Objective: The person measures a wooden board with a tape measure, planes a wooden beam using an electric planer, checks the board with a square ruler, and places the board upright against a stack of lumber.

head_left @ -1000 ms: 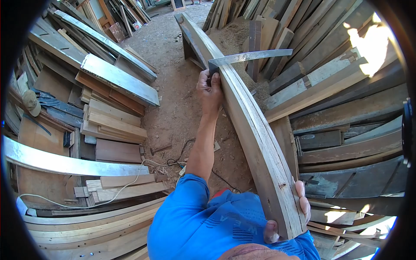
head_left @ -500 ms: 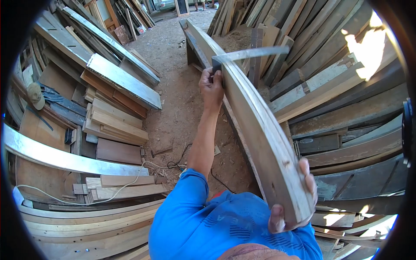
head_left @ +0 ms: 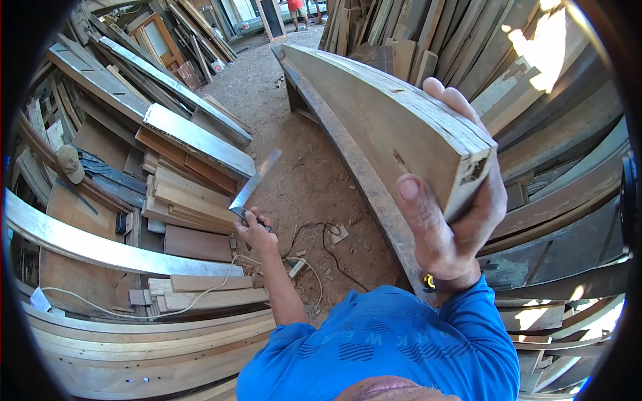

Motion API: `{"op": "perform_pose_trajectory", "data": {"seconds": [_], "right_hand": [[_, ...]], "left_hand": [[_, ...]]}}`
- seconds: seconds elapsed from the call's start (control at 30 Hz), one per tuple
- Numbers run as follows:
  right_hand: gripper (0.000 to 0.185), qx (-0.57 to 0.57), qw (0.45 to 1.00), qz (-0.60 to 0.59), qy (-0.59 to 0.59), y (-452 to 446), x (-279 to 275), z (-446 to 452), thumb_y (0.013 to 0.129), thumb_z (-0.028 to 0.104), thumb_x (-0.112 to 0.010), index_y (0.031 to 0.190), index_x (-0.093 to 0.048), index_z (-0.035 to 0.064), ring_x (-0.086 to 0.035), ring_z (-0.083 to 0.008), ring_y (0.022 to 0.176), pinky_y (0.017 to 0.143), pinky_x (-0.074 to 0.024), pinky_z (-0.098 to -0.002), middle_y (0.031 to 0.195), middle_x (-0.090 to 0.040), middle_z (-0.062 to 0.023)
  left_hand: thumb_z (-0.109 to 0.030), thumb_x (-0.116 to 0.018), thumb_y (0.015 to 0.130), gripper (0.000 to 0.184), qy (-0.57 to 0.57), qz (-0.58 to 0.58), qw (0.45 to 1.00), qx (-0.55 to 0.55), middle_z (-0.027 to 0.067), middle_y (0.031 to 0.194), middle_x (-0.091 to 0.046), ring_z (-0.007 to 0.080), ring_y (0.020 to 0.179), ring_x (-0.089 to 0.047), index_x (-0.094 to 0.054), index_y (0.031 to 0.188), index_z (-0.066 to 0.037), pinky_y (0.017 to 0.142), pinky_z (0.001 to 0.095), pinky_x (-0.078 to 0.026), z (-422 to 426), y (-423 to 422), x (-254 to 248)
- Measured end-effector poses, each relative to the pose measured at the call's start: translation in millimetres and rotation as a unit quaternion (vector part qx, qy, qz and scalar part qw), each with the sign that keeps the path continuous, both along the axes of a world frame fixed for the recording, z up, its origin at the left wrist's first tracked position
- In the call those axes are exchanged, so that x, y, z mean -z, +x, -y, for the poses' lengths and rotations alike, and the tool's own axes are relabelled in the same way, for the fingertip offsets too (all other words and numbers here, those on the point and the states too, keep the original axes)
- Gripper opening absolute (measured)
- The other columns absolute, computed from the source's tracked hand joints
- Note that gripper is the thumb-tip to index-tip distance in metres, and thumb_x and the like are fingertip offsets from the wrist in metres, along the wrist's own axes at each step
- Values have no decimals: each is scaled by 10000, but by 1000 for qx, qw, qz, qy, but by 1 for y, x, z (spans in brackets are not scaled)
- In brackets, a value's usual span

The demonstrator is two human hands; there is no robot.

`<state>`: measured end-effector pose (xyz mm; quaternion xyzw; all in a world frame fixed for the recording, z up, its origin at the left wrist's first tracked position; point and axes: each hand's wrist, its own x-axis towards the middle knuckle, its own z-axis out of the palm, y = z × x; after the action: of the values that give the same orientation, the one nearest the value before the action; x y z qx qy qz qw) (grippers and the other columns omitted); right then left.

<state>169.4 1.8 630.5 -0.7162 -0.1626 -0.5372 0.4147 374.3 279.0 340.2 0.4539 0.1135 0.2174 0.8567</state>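
Note:
A long wooden board [head_left: 374, 110] is raised at its near end, close to the camera, while its far end lies on a narrow bench [head_left: 348, 154]. My right hand [head_left: 455, 200] grips the near end, thumb on the left face and fingers over the far side. A yellow and black band shows at that wrist. Off to the left of the board, my left hand [head_left: 256, 230] is closed round the handle of a metal try square [head_left: 251, 190]; its blade points up and away, slightly blurred, over the floor.
Stacked boards [head_left: 194, 200] line the left side, with a long pale plank [head_left: 114, 240] across them. More timber [head_left: 562, 220] fills the right. A cable [head_left: 328, 247] lies on the dirt floor below. People's legs [head_left: 299, 17] show far off at the top.
My left hand has taken the square off the board and moved it left and nearer. My right hand has lifted the board's near end higher, towards the camera.

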Motion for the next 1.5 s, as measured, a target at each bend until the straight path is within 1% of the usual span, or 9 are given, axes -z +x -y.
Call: {"op": "perform_pose_trajectory", "data": {"seconds": [0.5, 0.63, 0.73, 1.03, 1.2, 1.3, 1.33, 1.43, 1.5], "right_hand": [[609, -45, 996, 67, -26, 7, 12, -26, 915, 172, -743, 1405, -497, -92, -551, -318, 1318, 1103, -440, -441, 1465, -514, -260], [630, -42, 998, 52, -23, 0, 16, -35, 916, 152, -729, 1418, -463, -120, -556, -333, 1315, 1102, -442, -439, 1472, -503, -278], [661, -35, 998, 48, -26, -1, 26, -43, 911, 139, -728, 1424, -429, -153, -547, -352, 1328, 1108, -435, -442, 1474, -489, -305], [832, -28, 998, 37, -47, -9, 50, -69, 803, -23, -699, 1508, -280, -164, -542, -458, 1331, 1120, -426, -464, 1471, -432, -403], [938, -46, 998, -13, -29, -21, 110, -89, 788, 111, -795, 1525, -273, -142, -360, -468, 1471, 1241, -208, -483, 1527, -392, -366], [1050, -70, 992, -67, -82, -43, 141, -89, 783, 276, -854, 1543, -247, -120, -328, -474, 1485, 1237, -205, -521, 1540, -370, -361], [1143, -93, 978, -142, -122, -56, 142, -82, 768, 443, -862, 1557, -231, -92, -311, -482, 1485, 1227, -214, -557, 1549, -358, -349], [1163, -153, 909, -362, -140, -93, 139, -47, 737, 500, -868, 1552, -268, -73, -309, -476, 1480, 1213, -257, -541, 1553, -358, -334], [1082, -89, 865, -481, -113, -105, 182, -28, 819, 545, -802, 1546, -289, -71, -370, -423, 1458, 1199, -300, -497, 1548, -393, -294]], "left_hand": [[-235, -714, 964, 299, 107, -47, 987, 113, 39, 886, -620, 42, 573, -470, -514, 1153, -116, 436, 178, -340, 20, -71, 13], [-317, -720, 970, 444, 161, -38, 963, 212, 51, 972, -629, 38, 661, -540, -484, 1277, -99, 437, 161, -355, 34, -84, -8], [-430, -667, 996, 745, 176, 39, 945, 272, 13, 887, -619, 21, 600, -432, -322, 1552, -76, 473, 184, -329, 54, -99, -42], [-557, -567, 1002, 762, -43, 99, 788, 606, 113, 1063, -618, 139, 762, -561, -347, 1530, -54, 598, 281, -465, 105, -108, -101], [-598, -544, 991, 750, -334, 9, 722, 606, 171, 1120, -628, 229, 858, -643, -453, 1443, -7, 696, 379, -568, 124, -136, -142], [-597, -531, 994, 724, -452, -41, 682, 573, 215, 1160, -629, 288, 919, -681, -520, 1369, 22, 764, 450, -617, 123, -152, -91], [-576, -536, 999, 701, -473, -41, 667, 574, 226, 1173, -626, 300, 926, -685, -530, 1351, 30, 776, 463, -623, 116, -157, -74], [-505, -565, 1009, 643, -507, -4, 626, 592, 240, 1199, -615, 318, 918, -691, -532, 1334, 49, 780, 465, -636, 85, -165, -33], [-434, -609, 1000, 620, -411, -61, 704, 577, 248, 1193, -668, 334, 984, -722, -518, 1357, 65, 842, 484, -631, 64, -172, -13]]}}
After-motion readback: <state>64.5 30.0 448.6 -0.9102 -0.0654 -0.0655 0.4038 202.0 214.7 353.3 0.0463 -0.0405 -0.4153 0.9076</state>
